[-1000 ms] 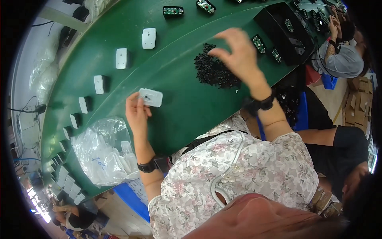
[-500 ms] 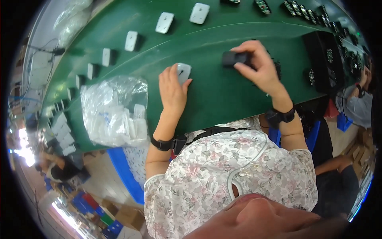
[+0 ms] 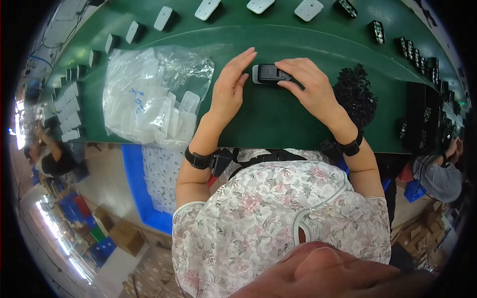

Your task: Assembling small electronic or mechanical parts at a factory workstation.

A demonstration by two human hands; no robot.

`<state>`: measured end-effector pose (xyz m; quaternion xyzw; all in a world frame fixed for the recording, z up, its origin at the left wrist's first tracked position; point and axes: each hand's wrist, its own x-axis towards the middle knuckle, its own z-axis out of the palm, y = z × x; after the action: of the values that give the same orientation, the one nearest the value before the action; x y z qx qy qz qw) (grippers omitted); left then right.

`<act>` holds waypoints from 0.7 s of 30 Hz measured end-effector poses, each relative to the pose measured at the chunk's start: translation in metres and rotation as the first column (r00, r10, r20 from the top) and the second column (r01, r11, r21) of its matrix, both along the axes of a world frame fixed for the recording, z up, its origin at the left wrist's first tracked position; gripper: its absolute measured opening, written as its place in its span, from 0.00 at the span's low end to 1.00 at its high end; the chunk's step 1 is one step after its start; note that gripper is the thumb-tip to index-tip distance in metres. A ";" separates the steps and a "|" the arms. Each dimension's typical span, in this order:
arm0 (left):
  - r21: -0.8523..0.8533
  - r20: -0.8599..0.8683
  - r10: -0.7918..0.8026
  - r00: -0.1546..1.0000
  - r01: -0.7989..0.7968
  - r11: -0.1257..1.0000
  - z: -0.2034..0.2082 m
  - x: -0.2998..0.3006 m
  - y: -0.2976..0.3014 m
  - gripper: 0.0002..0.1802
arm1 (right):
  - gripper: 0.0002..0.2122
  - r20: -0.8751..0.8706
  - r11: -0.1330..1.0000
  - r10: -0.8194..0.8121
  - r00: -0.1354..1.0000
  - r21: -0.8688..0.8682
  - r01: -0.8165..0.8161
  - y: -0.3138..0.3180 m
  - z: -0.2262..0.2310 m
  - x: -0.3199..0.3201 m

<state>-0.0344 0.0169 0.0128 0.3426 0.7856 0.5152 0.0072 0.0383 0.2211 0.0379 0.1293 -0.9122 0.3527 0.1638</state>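
A black case (image 3: 271, 74) is between a person's two hands at the green tabletop (image 3: 283, 124), its right end held in the right hand's (image 3: 313, 87) grip. The left hand (image 3: 228, 92), grip parted, hovers just beyond the other end. Farther out, a clear bag (image 3: 131, 94) lies left, heaped black parts (image 3: 357, 94) right.

Black casing (image 3: 269, 74), right end partly hidden by right hand (image 3: 310, 85); black parts (image 3: 356, 97), seemingly too small to identify; white-topped case (image 3: 261, 5), cropped above.
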 end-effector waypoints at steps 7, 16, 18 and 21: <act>-0.097 -0.018 -0.089 0.996 0.087 0.992 -0.013 0.004 -0.007 0.29 | 0.17 0.072 0.994 0.044 0.996 0.093 -0.050 -0.012 -0.010 -0.013; -0.339 -0.248 -0.101 0.964 0.011 0.941 -0.012 0.011 -0.008 0.28 | 0.19 0.006 0.975 0.010 1.000 0.224 -0.011 -0.020 -0.015 -0.010; -0.363 -0.272 -0.101 0.957 -0.004 0.932 -0.012 0.011 -0.004 0.28 | 0.19 0.034 0.983 0.003 0.999 0.185 -0.009 -0.016 -0.013 -0.011; -0.268 -0.332 -0.024 0.943 -0.070 0.961 -0.018 0.007 0.003 0.28 | 0.18 0.233 0.994 0.104 0.967 -0.044 -0.097 0.003 -0.011 -0.029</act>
<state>-0.0275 0.0202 -0.0047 0.4109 0.8434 0.3358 -0.0837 0.0091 0.2238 0.0271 0.1300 -0.9116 0.3880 0.0388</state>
